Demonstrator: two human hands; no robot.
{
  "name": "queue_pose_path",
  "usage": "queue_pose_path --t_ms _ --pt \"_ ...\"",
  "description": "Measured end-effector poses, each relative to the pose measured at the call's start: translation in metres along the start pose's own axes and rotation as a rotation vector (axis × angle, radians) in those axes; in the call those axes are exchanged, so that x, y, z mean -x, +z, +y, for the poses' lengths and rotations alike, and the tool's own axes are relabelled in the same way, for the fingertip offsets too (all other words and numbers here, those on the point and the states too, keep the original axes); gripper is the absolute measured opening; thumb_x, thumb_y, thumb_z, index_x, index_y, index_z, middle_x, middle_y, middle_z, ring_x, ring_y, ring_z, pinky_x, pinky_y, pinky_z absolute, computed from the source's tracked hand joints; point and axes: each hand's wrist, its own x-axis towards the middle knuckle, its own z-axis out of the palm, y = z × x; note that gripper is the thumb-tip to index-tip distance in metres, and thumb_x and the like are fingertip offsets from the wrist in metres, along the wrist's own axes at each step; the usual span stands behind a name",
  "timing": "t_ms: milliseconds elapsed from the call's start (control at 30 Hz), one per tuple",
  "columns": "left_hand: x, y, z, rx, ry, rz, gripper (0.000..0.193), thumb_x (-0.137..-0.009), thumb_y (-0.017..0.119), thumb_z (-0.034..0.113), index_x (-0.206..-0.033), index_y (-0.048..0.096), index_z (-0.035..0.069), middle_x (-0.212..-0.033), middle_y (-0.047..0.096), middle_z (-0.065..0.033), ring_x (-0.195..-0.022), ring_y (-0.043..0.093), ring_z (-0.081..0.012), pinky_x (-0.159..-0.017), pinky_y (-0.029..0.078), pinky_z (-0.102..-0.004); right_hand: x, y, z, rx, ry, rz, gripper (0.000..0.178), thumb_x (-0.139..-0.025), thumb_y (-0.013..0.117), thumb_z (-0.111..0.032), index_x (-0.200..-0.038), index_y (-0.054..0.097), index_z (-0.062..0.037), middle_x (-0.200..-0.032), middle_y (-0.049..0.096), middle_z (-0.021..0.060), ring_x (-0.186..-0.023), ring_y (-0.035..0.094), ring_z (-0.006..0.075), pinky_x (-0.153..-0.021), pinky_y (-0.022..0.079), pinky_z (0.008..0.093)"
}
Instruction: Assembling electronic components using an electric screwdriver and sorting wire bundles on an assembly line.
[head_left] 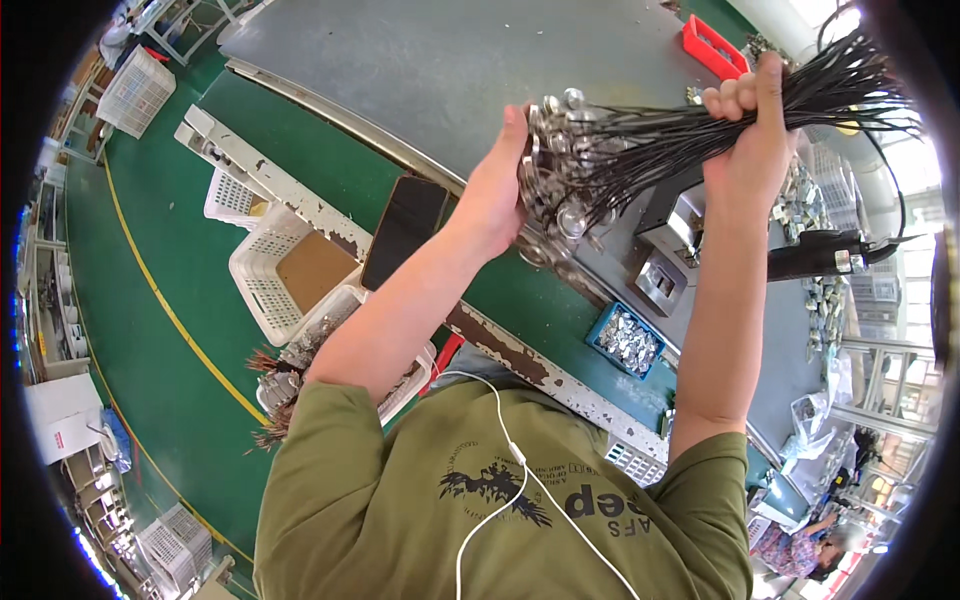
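A thick bundle of black wires with round, shiny metal caps at one end is held up over the grey worktable. My right hand is closed round the wires, thumb pointing up; the loose wire ends fan out beyond it to the right. At the capped end, my left hand cups the metal pieces from the left side, its thumb along them and most of its fingers hidden behind. Below the bundle stands a metal fixture with a square opening on the table.
A blue bin of small metal parts is near the table edge; a red bin lies far right. A black phone rests on the worn rail. White baskets stand at left. A black power tool is right of my forearm.
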Motion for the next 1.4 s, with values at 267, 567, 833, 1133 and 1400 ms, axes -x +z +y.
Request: queue_pose_path --t_ms 267,567,833,1133,1400 --pt "0.002 0.005 0.071 -0.956 0.514 -0.171 0.067 -0.095 0.059 0.033 -0.148 0.028 0.004 -0.148 0.038 -0.012 -0.137 0.036 -0.0236 -0.112 0.03 -0.0385 0.028 -0.009 0.007 -0.081 0.464 -0.331 0.019 -0.08 0.058 0.002 -0.098 0.053 0.0028 -0.052 0.042 0.0034 -0.035 0.036 0.013 -0.036 0.025 0.029" --pt "0.007 0.125 0.104 -0.763 0.269 -0.644 0.055 -0.084 0.074 0.026 -0.129 0.054 -0.001 -0.126 0.06 -0.0117 -0.114 0.059 -0.0194 -0.097 0.048 -0.0343 0.055 -0.003 0.002 -0.357 0.83 -0.918 0.019 -0.079 0.062 0.0 -0.097 0.059 0.0035 -0.047 0.039 0.0002 -0.037 0.034 0.0088 -0.04 0.026 0.0253" --pt "0.002 0.135 0.105 -0.585 0.319 -0.6 0.052 -0.082 0.077 0.022 -0.123 0.056 -0.003 -0.121 0.062 -0.0102 -0.108 0.063 -0.0181 -0.093 0.051 -0.0329 0.045 -0.003 0.005 -0.399 0.914 -1.03 0.02 -0.08 0.061 -0.002 -0.098 0.06 0.0062 -0.048 0.039 -0.0007 -0.038 0.034 0.0077 -0.041 0.025 0.0244" --pt "0.0 0.136 0.119 -0.741 0.29 -0.474 0.033 -0.085 0.074 0.034 -0.087 0.06 0.004 -0.061 0.054 0.0023 -0.051 0.049 -0.0051 -0.049 0.04 -0.022 0.053 0.025 -0.005 0.135 0.849 -0.88 0.012 -0.079 0.055 0.002 -0.09 0.057 0.0075 -0.05 0.041 -0.0005 -0.04 0.036 0.009 -0.042 0.028 0.0249" --pt "-0.032 0.139 0.105 -0.841 0.552 -0.144 0.041 -0.082 0.074 0.041 -0.096 0.063 0.003 -0.062 0.056 0.002 -0.06 0.054 -0.0081 -0.059 0.045 -0.0263 0.051 0.029 0.04 0.348 0.17 -0.448 0.023 -0.089 0.064 -0.008 -0.104 0.05 -0.0006 -0.063 0.052 0.0021 -0.048 0.048 0.0099 -0.046 0.039 0.028"
